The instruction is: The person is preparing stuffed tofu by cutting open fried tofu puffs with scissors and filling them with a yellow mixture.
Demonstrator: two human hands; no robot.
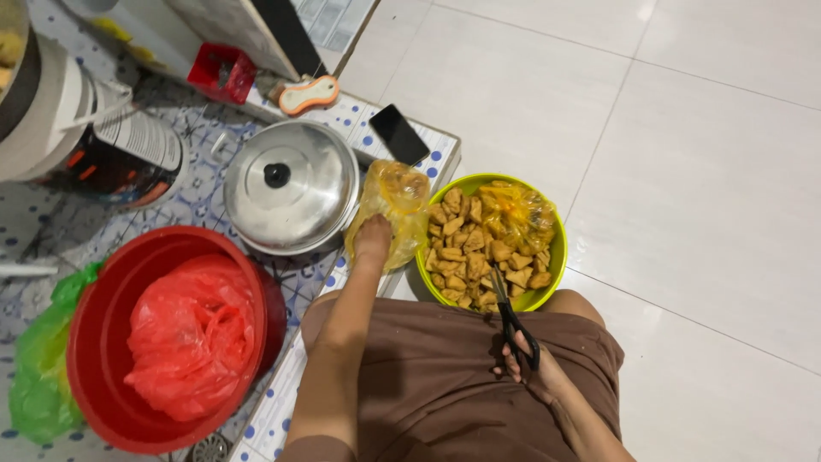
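A person's left hand (pixel 374 242) clutches a yellow plastic bag (pixel 395 211) beside a green bowl (pixel 558 253) of fried tofu pieces (pixel 462 248), while the right hand (pixel 528 364) grips black scissors (pixel 510 321), blades pointing into the bowl just ahead.

Two hands are in view: the left hand (pixel 374 238) and the right hand (pixel 532 370). There is one pair of black scissors (pixel 511 321). One green bowl (pixel 558 257) holds many fried tofu pieces (pixel 457 248), too many to count. Two yellow plastic bags show: one (pixel 395 201) beside the bowl, one (pixel 516 214) inside it. There is one red tub (pixel 94 376), one red plastic bag (pixel 192 338), one green plastic bag (pixel 38 376), one steel pot lid (pixel 291 186), one black phone (pixel 399 134) and one small red box (pixel 222 73).
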